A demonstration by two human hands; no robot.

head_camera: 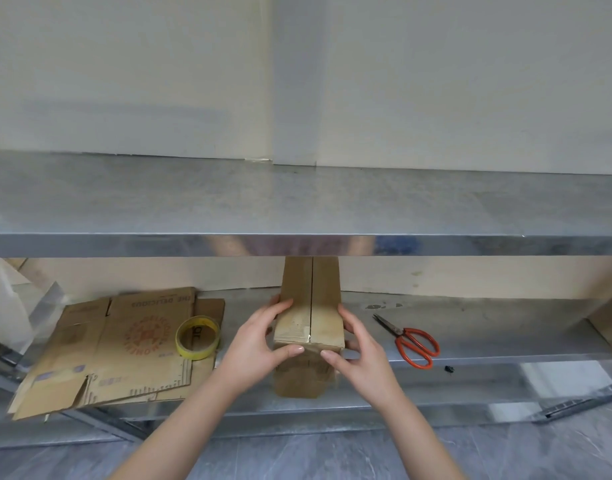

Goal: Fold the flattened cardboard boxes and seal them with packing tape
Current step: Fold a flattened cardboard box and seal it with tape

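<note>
Two hands clasp a folded cardboard box [309,306] on the lower shelf [471,323], left hand [259,341] & right hand [360,355] curled round its sides w/ thumbs on the near end, long axis running away; tape roll [198,337] lies nearer the left.

A packing or storage room: a two-level steel shelf [297,202] fills the frame against a plain cream wall [159,64], grey floor tiles [297,459] along the bottom. On the lower level at left lie flattened cardboard [124,351] and a tape roll [198,337], red scissors [412,341] at right.
</note>
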